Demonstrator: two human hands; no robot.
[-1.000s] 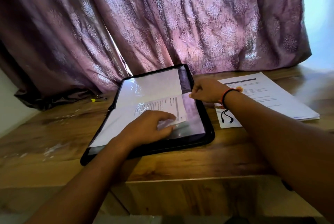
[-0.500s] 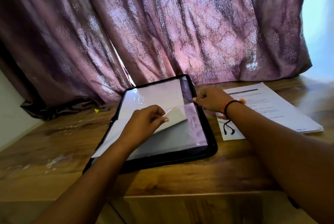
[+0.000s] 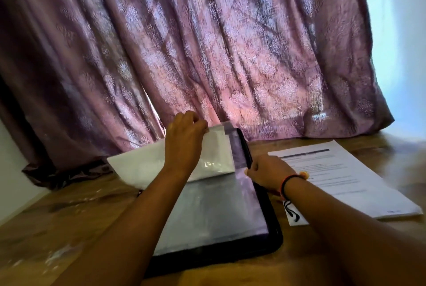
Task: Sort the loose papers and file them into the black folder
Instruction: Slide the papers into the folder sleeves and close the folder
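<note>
Setting: brown wood-grain worktop [image 3: 57,228], backed by a mauve patterned curtain [image 3: 207,43], with daylight at the right.
Task object: black folder [image 3: 274,235], rectangular with a thick rounded rim, is laid open and flat near the middle of the worktop, close to the person.
Left hand [image 3: 184,142]: clenched on the far edge of a clear plastic sleeve [image 3: 214,159] with a white sheet [image 3: 138,165] inside. The sleeve is held raised and tipped toward the left, judged so that the next pocket is exposed.
Exposed page: a second glossy sleeve [image 3: 219,212] is seen lying flat in the folder; whether anything is filed in it cannot be told through the glare.
Right hand [image 3: 267,170]: curled at the folder's right rim, thumb on the inner side, so the rim appears to be pinched. The hold is judged a brace, so that the folder is not dragged as the page is turned. A black and orange cord [image 3: 288,182] is worn at the wrist.
Loose papers: a stack of white printed sheets [image 3: 341,179] is set just right of the folder, near the right hand, text facing up for reading and sorting.
Stage: page-turning is judged in hand; filing is not done while the stack lies outside.
Risk: thin sleeve film could buckle or slip if the pinch is loosened.
</note>
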